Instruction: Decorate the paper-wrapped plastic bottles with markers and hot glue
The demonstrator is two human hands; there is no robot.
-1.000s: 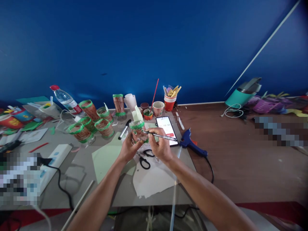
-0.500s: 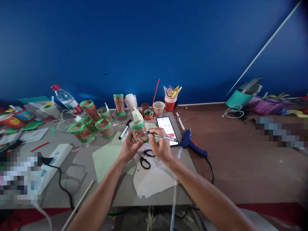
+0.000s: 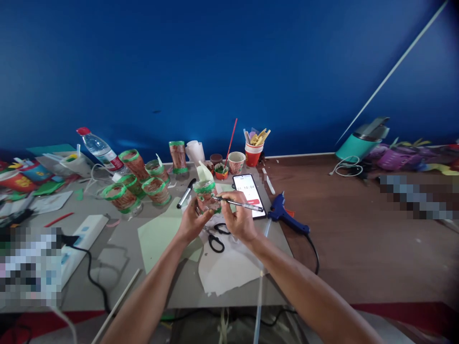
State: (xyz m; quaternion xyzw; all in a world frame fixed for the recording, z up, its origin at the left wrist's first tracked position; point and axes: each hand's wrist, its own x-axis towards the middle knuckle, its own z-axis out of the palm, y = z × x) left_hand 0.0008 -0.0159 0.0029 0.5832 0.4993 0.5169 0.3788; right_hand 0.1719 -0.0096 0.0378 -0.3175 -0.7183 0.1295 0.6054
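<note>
My left hand (image 3: 195,218) is closed around a painted plastic cup (image 3: 207,197), brown with green bands at its top and bottom. A pale, leaf-like piece (image 3: 203,172) stands up at the cup's rim. In my right hand (image 3: 238,212) is a pen (image 3: 247,205) with a clear barrel, its tip against or very near the cup's side. Below the hands, black-handled scissors (image 3: 216,243) lie on a torn white sheet (image 3: 229,272), with light green paper (image 3: 154,239) to the left. A black-and-white marker (image 3: 185,193) rests beside the cup.
Several brown-and-green cups (image 3: 122,196) stand at left, near a water bottle (image 3: 102,150) and a power strip (image 3: 81,243). A phone (image 3: 247,188) lies behind my right hand. Right of it is a blue glue gun (image 3: 287,213). A red cup of spoons (image 3: 254,153) stands by the wall.
The back end of the pen has shifted slightly left and my right hand has moved a little with it. The cup stays in nearly the same place.
</note>
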